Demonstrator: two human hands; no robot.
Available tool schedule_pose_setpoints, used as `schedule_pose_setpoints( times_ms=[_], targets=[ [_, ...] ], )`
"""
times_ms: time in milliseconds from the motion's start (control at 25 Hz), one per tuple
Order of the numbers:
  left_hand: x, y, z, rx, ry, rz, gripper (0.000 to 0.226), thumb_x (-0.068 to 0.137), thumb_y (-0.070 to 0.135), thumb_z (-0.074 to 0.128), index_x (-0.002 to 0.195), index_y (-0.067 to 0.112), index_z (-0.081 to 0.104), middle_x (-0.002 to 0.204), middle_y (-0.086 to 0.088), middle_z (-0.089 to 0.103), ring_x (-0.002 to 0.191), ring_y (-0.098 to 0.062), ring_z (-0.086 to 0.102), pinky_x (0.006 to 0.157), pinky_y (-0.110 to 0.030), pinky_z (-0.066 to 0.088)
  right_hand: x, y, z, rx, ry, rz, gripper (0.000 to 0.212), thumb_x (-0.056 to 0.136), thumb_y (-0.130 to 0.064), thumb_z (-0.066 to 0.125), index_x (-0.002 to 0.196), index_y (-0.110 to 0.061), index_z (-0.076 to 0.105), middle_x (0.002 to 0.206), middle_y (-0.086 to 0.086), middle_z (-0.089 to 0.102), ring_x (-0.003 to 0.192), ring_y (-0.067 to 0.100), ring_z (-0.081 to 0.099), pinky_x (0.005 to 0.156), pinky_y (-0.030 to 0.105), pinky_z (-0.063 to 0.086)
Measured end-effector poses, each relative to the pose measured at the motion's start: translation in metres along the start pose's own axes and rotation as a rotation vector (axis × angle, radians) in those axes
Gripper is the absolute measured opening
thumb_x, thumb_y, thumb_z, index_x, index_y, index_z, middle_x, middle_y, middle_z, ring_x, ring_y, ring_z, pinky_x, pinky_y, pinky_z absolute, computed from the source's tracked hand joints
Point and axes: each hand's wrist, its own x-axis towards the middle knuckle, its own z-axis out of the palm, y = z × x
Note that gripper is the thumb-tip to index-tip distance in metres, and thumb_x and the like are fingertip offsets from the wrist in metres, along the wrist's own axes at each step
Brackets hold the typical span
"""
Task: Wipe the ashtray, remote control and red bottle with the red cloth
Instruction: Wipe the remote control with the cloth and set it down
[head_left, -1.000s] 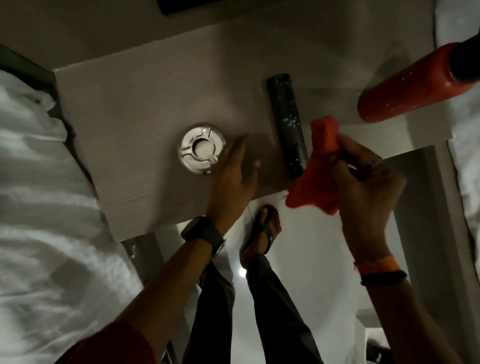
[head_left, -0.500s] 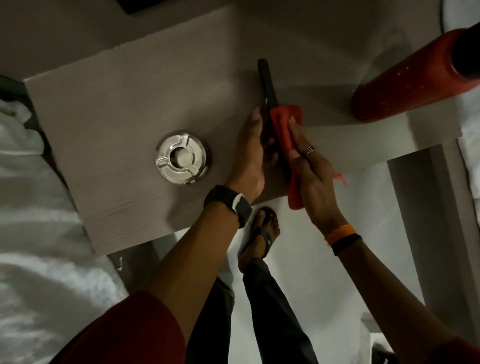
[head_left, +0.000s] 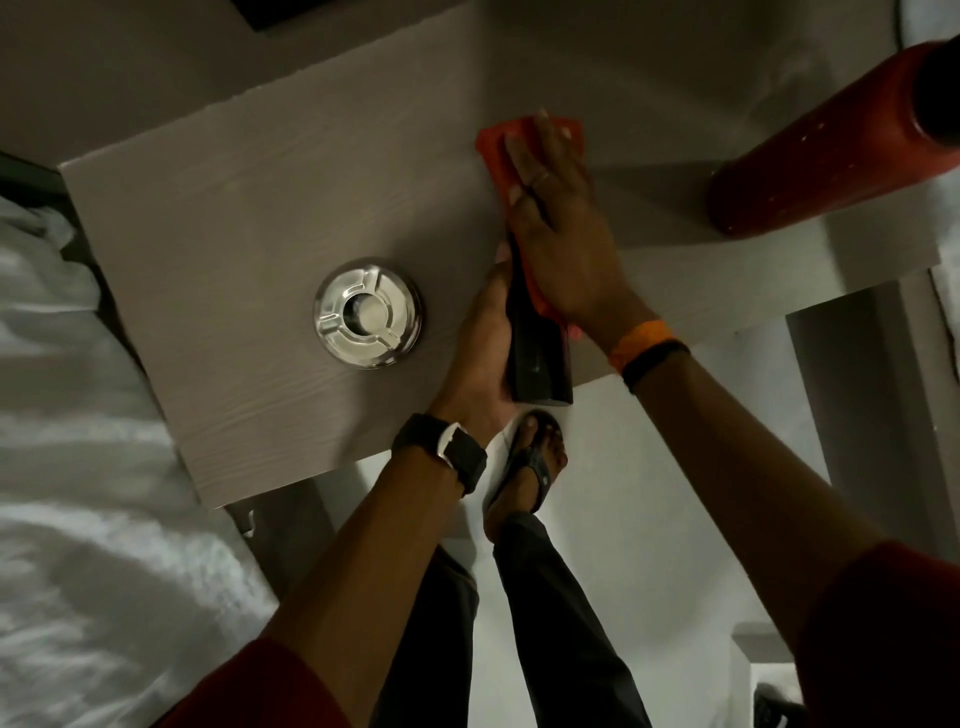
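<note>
Left hand: your left hand (head_left: 485, 343) is wrapped around the near end of the remote (head_left: 537, 358), fingers curled on its left side and under it, gripping it at the table's front edge.
Right hand: your right hand (head_left: 558, 223) lies flat, fingers stretched forward and close together, pressing the cloth (head_left: 511, 137) down onto the remote's far part.
Remote: black, held between your two hands; only its near end shows below your right palm, sticking out past the table (head_left: 249, 218) edge, while the rest is hidden under the cloth and your right hand.
Cloth: red, trapped under your right fingers; its far edge peeks out ahead of your fingertips, and a strip of it runs back along the remote under your palm to a small corner by your right wrist.
Ashtray: the ashtray (head_left: 368, 312) is a shiny round metal one sitting on the table to the left of your left hand, near it but not touching.
Bottle: the bottle (head_left: 826, 150) is red and dusty with a dark top, standing on the table well to the right of your right hand, apart from it.
Wrists: a dark watch (head_left: 452, 449) sits on your left wrist; an orange band (head_left: 636, 338) and a black band (head_left: 655, 358) sit on your right.
</note>
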Motion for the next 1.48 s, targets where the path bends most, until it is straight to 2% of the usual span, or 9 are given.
schedule_pose_setpoints(
  times_ms=[160, 320, 600, 760, 840, 1160, 1280, 1360, 1480],
  targets=[
    [-0.001, 0.000, -0.007, 0.066, -0.011, 0.058, 0.052, 0.105, 0.056, 0.024, 0.131, 0.025, 0.057, 0.103, 0.007, 0.077, 0.092, -0.009, 0.074, 0.076, -0.027, 0.061, 0.027, 0.007, -0.005, 0.281, 0.142, -0.014, 0.037, 0.105, -0.015, 0.044, 0.140, -0.008, 0.052, 0.147, 0.011, 0.052, 0.135, 0.013, 0.045, 0.115, 0.015, 0.031],
    [-0.004, -0.004, -0.012, 0.090, -0.080, 0.070, 0.053, 0.107, 0.052, 0.012, 0.111, 0.025, 0.057, 0.079, 0.011, 0.076, 0.072, -0.004, 0.073, 0.063, -0.022, 0.060, 0.050, 0.020, -0.024, 0.533, 0.209, 0.203, 0.029, 0.101, -0.002, 0.048, 0.127, 0.003, 0.060, 0.131, 0.018, 0.065, 0.125, 0.028, 0.061, 0.112, 0.044, 0.045],
    [-0.008, 0.011, 0.008, -0.066, 0.070, 0.184, 0.039, 0.104, 0.049, 0.038, 0.117, 0.022, 0.063, 0.124, -0.011, 0.068, 0.121, -0.029, 0.062, 0.110, -0.050, 0.048, -0.029, 0.006, -0.052, 0.403, 0.102, 0.071, 0.032, 0.105, -0.020, 0.046, 0.134, -0.014, 0.055, 0.124, -0.011, 0.063, 0.109, 0.010, 0.066, 0.098, 0.036, 0.057],
    [-0.006, 0.019, 0.014, -0.100, 0.099, 0.062, 0.050, 0.105, 0.052, 0.031, 0.099, 0.017, 0.066, 0.082, -0.004, 0.077, 0.078, -0.019, 0.075, 0.062, -0.026, 0.063, -0.107, -0.006, -0.041, 0.138, -0.041, -0.260, 0.035, 0.103, -0.011, 0.044, 0.136, -0.017, 0.055, 0.136, -0.017, 0.042, 0.129, 0.004, 0.042, 0.112, 0.018, 0.039],
    [-0.006, 0.024, 0.013, -0.109, 0.122, 0.096, 0.054, 0.102, 0.058, 0.033, 0.115, 0.015, 0.063, 0.086, -0.001, 0.067, 0.070, -0.012, 0.071, 0.059, -0.027, 0.059, -0.136, -0.002, -0.046, 0.099, -0.057, -0.309, 0.038, 0.100, -0.017, 0.041, 0.132, -0.021, 0.059, 0.142, -0.018, 0.045, 0.131, 0.001, 0.041, 0.109, 0.010, 0.037],
    [-0.006, -0.006, -0.004, 0.236, 0.392, 0.382, 0.032, 0.091, 0.039, 0.070, 0.104, 0.010, 0.071, 0.093, -0.001, 0.074, 0.087, -0.016, 0.072, 0.077, -0.035, 0.061, -0.184, 0.018, -0.065, 0.616, 0.136, 0.213, 0.043, 0.101, 0.000, 0.043, 0.104, -0.036, 0.066, 0.099, -0.029, 0.071, 0.089, -0.005, 0.069, 0.067, 0.012, 0.057],
    [0.005, -0.015, 0.006, 0.533, 0.562, 0.638, 0.028, 0.089, 0.028, 0.075, 0.103, 0.004, 0.071, 0.097, -0.009, 0.076, 0.089, -0.020, 0.072, 0.081, -0.030, 0.060, -0.181, 0.022, -0.064, 0.727, 0.303, 0.359, 0.038, 0.100, -0.002, 0.044, 0.098, -0.032, 0.067, 0.098, -0.020, 0.072, 0.088, -0.006, 0.068, 0.075, 0.016, 0.056],
    [0.017, -0.019, 0.017, 0.815, 0.710, 0.648, 0.039, 0.089, 0.040, 0.072, 0.109, 0.007, 0.068, 0.106, -0.011, 0.071, 0.098, -0.021, 0.065, 0.079, -0.015, 0.047, -0.180, 0.025, -0.062, 0.791, 0.362, 0.411, 0.035, 0.099, -0.003, 0.044, 0.098, -0.029, 0.068, 0.101, -0.017, 0.071, 0.090, -0.004, 0.068, 0.081, 0.021, 0.055],
    [0.031, -0.022, 0.026, 0.982, 0.907, 0.599, 0.047, 0.086, 0.043, 0.074, 0.115, 0.007, 0.064, 0.115, -0.015, 0.060, 0.107, -0.028, 0.056, 0.079, -0.022, 0.041, -0.179, 0.032, -0.061, 0.861, 0.385, 0.451, 0.033, 0.099, -0.003, 0.045, 0.100, -0.025, 0.069, 0.097, -0.018, 0.073, 0.090, -0.002, 0.069, 0.084, 0.023, 0.054]
  ],
)
